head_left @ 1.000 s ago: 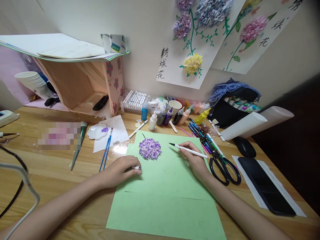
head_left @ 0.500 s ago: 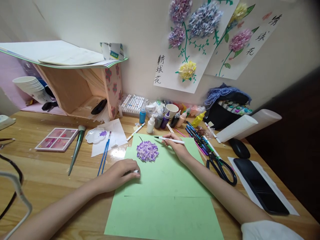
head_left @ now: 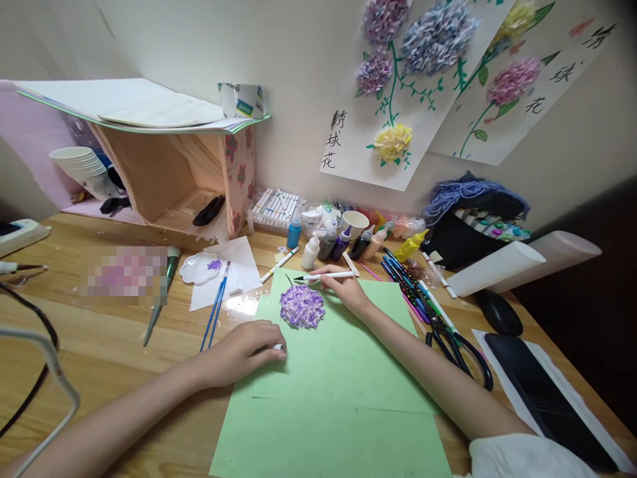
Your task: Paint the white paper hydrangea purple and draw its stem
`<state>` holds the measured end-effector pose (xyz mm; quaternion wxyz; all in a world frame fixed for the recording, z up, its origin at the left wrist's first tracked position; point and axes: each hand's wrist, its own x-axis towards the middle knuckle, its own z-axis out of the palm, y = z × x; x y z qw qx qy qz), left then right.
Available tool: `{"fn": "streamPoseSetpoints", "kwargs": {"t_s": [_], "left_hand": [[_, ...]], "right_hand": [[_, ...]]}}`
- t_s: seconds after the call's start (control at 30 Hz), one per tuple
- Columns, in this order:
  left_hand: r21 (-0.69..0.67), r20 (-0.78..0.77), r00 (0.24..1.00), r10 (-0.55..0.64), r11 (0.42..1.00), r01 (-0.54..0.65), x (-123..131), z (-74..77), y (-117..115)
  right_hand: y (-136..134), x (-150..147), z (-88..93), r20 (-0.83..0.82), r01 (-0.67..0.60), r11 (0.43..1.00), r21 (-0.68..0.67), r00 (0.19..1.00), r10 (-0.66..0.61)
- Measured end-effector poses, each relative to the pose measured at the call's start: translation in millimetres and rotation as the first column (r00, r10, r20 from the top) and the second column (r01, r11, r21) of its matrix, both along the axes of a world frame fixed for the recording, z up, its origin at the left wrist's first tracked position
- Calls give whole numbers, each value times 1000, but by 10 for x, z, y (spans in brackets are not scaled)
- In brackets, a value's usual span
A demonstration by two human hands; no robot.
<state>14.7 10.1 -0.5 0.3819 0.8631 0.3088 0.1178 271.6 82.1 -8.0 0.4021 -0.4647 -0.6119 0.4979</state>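
Note:
My right hand (head_left: 343, 290) is closed on a slim white brush pen (head_left: 326, 275) with a dark tip. The pen lies nearly level, its tip just above the purple-and-white flower cluster (head_left: 302, 307), close to a short dark stroke on the green paper (head_left: 318, 372). My left hand (head_left: 256, 348) rests at the paper's left edge, fingers curled round a small white pen cap (head_left: 278, 346), mostly hidden by the fingers.
Left of the paper lie blue brushes (head_left: 215, 312) and a white palette (head_left: 199, 269). Paint bottles (head_left: 340, 245) stand behind. At right are pens, black scissors (head_left: 460, 348) and a phone (head_left: 542, 398). Flower pictures (head_left: 383, 99) hang on the wall.
The view has shifted, so the scene sits farther right. My right hand has brought the pen tip left, nearer the dark stroke. My left hand stays in place on the paper.

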Motion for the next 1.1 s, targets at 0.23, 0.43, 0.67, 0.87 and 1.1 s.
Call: {"fn": "streamPoseSetpoints", "kwargs": {"t_s": [0.23, 0.43, 0.67, 0.87, 1.1], "left_hand": [[3, 5, 1000, -1, 1000, 1, -5, -2, 9], [7, -7, 1000, 13, 1000, -13, 1, -8, 13], [-10, -22, 1000, 13, 1000, -13, -3, 21, 18], [-17, -31, 999, 20, 1000, -20, 5, 34, 22], [-12, -48, 998, 33, 999, -34, 9, 29, 24]], "right_hand": [[-2, 16, -39, 77, -38, 998, 49, 996, 34], [-15, 32, -39, 94, -18, 998, 68, 995, 11], [-57, 139, -31, 101, 27, 997, 66, 994, -34], [-138, 296, -35, 95, 76, 997, 28, 992, -78], [-293, 542, -14, 125, 134, 990, 33, 983, -138]]}}
